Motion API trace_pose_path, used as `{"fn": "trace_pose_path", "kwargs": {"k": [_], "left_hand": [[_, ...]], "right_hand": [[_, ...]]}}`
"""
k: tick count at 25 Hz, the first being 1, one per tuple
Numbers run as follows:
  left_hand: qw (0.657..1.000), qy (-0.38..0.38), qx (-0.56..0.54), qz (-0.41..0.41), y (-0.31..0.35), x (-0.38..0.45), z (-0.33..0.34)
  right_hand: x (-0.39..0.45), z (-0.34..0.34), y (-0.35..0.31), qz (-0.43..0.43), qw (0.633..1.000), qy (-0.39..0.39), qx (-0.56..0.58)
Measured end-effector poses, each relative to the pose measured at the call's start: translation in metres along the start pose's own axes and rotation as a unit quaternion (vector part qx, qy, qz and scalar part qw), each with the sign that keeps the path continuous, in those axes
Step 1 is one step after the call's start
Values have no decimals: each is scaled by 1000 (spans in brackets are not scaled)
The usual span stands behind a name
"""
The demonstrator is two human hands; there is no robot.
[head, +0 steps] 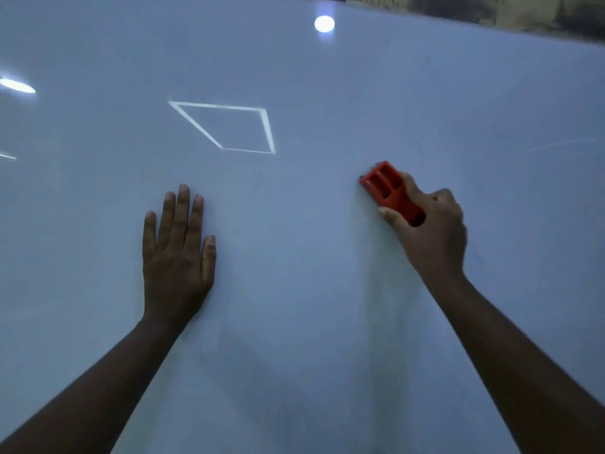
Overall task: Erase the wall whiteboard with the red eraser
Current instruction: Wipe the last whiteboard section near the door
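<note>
Broadly, the whiteboard [327, 290] fills almost the whole view, pale and glossy, with a bright round reflection [324, 23] near its top edge and a slanted four-sided outline of light [229, 127] left of centre. Both hands are on the board, well apart. Left hand [176, 257] lies flat against it, fingers straight and close together. Right hand [432, 227] grips the red eraser [388, 188], fingers and thumb curled round it, the eraser pressed to the board's surface right of centre.
</note>
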State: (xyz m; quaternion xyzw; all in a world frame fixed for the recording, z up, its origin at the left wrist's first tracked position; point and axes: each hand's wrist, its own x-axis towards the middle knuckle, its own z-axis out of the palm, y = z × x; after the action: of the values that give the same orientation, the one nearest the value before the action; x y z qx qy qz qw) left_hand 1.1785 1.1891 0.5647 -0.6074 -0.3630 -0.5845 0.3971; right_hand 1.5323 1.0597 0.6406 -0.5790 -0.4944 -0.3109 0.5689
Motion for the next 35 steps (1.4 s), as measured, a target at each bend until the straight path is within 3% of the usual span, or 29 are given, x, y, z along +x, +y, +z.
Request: {"fn": "trace_pose_path", "kwargs": {"k": [5, 9, 12, 15, 18, 21, 24, 30, 32, 35], "left_hand": [[998, -12, 6, -55, 20, -24, 0], [997, -25, 1, -74, 29, -37, 0], [996, -28, 5, -83, 36, -50, 2], [997, -31, 3, -76, 37, -59, 2], [998, -34, -2, -60, 35, -68, 0], [998, -33, -3, -50, 35, -77, -1], [998, -34, 0, -45, 35, -85, -1], [998, -32, -3, -48, 37, -95, -2], [998, -35, 1, -48, 38, -97, -2], [998, -36, 0, -56, 40, -102, -2]], "right_hand": [[-82, 0, 49, 88, 994, 11, 64], [-95, 21, 31, 112, 990, 32, 79], [-117, 46, -10, 46, 996, 39, 66], [-178, 71, -46, -62, 998, -10, 19], [-220, 76, -47, -140, 988, -63, -12], [-204, 64, -36, -177, 980, -78, -41], [-152, 48, -24, -122, 991, -39, -34], [-75, 14, 33, 145, 986, 49, 58], [-83, 17, 37, 172, 980, 63, 83], [-123, 40, 15, 121, 987, 73, 75]]}}
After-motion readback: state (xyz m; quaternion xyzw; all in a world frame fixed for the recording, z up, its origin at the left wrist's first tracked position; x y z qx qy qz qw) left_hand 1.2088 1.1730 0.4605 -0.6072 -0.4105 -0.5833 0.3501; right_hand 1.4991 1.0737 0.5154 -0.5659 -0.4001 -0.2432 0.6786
